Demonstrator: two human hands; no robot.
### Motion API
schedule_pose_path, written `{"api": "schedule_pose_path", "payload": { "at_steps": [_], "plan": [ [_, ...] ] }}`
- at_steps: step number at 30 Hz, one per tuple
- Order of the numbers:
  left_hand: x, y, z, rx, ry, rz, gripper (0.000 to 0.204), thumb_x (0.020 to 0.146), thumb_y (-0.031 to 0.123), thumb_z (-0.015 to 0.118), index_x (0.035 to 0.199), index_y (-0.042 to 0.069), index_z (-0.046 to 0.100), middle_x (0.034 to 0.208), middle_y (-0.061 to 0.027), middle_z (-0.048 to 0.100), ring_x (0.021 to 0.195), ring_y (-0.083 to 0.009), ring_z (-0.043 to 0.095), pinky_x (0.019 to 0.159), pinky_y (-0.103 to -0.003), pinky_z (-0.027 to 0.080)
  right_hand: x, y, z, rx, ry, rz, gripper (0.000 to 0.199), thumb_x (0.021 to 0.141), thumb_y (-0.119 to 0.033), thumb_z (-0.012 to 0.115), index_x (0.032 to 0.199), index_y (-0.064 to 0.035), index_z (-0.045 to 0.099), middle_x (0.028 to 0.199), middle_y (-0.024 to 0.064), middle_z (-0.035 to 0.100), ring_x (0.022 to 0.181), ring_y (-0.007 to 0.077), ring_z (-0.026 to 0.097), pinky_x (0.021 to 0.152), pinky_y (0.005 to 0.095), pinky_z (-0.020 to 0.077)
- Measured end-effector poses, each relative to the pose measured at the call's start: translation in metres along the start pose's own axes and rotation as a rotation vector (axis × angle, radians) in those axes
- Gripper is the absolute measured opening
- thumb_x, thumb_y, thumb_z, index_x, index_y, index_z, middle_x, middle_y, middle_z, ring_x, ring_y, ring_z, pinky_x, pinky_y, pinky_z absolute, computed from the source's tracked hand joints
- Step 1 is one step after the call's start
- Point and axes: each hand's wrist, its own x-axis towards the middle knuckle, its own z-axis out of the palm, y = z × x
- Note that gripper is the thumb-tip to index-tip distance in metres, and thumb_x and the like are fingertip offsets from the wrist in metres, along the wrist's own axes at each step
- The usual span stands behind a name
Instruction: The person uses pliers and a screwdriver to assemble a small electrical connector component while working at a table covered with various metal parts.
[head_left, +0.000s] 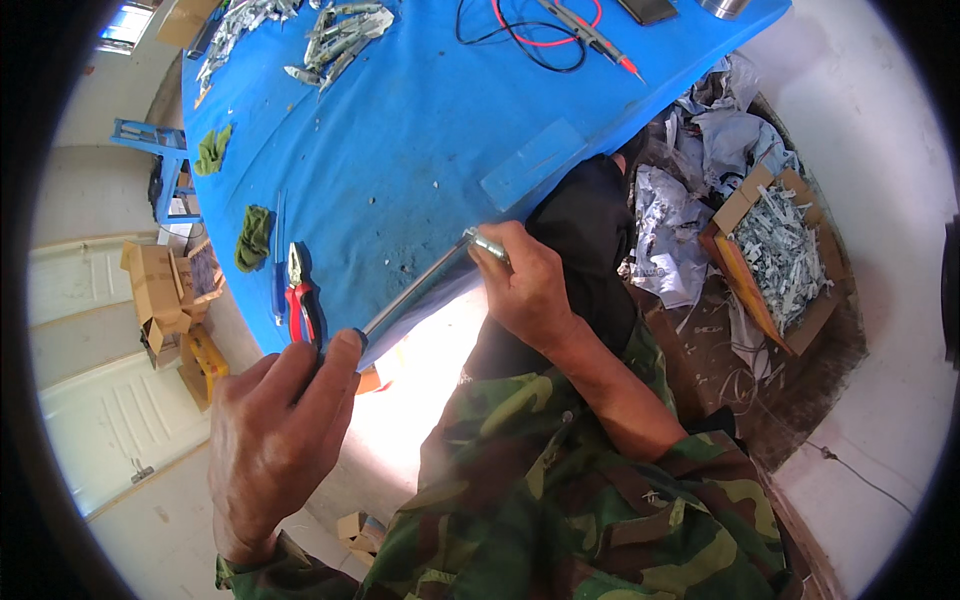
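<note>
You hold a long, thin metal strip [415, 290] at the near edge of the blue-covered table [400, 150]: left hand [275, 430] pinching one end, right hand [525, 285] closed round the other. It looks mid-job; similar silvery pieces [340, 35] lie at the table's far side. An open brown cardboard box [780, 255] of pale scraps sits right of the table.

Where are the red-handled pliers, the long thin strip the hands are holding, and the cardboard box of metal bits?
red-handled pliers [300, 300]: head view, on the red handles.
long thin strip [415, 293]: head view, mid-length between the hands.
cardboard box [733, 208]: head view, on its near open flap.
</note>
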Motion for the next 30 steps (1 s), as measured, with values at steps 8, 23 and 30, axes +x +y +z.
{"api": "schedule_pose_path", "payload": {
  "at_steps": [8,23,30],
  "plan": [
    [0.008,-0.001,-0.014,0.019,0.006,0.005,0.035,0.075,0.002,0.082,0.109,0.006,0.071,0.075,-0.0066,0.056,0.061,-0.0238,0.062,0.051,-0.039,0.047,-0.001,-0.004,-0.003,0.039,-0.046,0.075,0.018,0.092,0.000,0.073,0.107,0.0008,0.063,0.088,0.0172,0.071,0.076,0.0282,0.072,0.066,0.0340,0.0548],
    [0.023,-0.010,-0.023,-0.042,-0.050,0.024,0.029,0.076,0.002,0.080,0.103,0.006,0.072,0.073,-0.0080,0.057,0.060,-0.0273,0.061,0.053,-0.040,0.047,-0.003,-0.010,-0.004,0.084,-0.089,0.288,0.021,0.097,-0.011,0.071,0.107,0.0000,0.055,0.086,0.0200,0.070,0.074,0.0374,0.071,0.062,0.0413,0.0542],
    [0.018,0.015,-0.024,0.156,-0.123,0.055,0.031,0.082,0.002,0.076,0.112,0.003,0.069,0.073,-0.0080,0.054,0.060,-0.0238,0.061,0.049,-0.039,0.045,-0.006,-0.003,0.000,0.034,-0.048,0.169,0.022,0.096,-0.008,0.071,0.106,0.0005,0.054,0.086,0.0226,0.068,0.075,0.0401,0.070,0.062,0.0424,0.0534]
  ]
}}
